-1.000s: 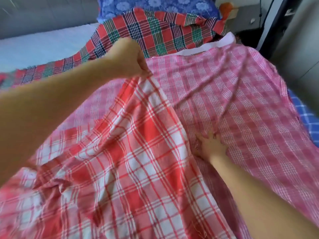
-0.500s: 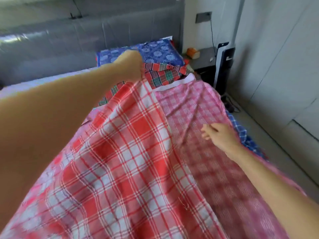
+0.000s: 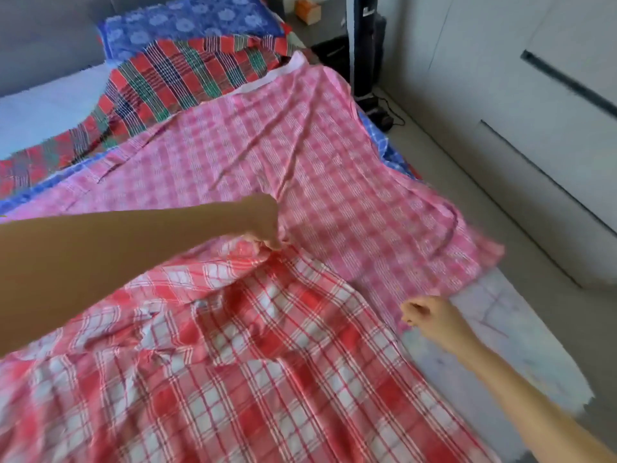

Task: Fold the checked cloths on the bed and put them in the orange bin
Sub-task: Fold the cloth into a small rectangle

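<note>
Left hand (image 3: 263, 225): grasps a bunched edge of the red checked cloth (image 3: 250, 362), over the pink checked cloth (image 3: 300, 168).
Red checked cloth: crumpled, overlapping the pink checked cloth's near side.
Right hand (image 3: 430, 317): loosely curled, holding nothing, at the pink checked cloth's near right edge.
Free room: bare mattress (image 3: 500, 329) beside that edge.

Grey padded headboard (image 3: 50, 35), pale cupboard doors (image 3: 534, 128), grey floor (image 3: 420, 155).

Home bedroom, bed (image 3: 500, 329), pillow (image 3: 187, 21), wardrobe doors (image 3: 534, 95)
</note>
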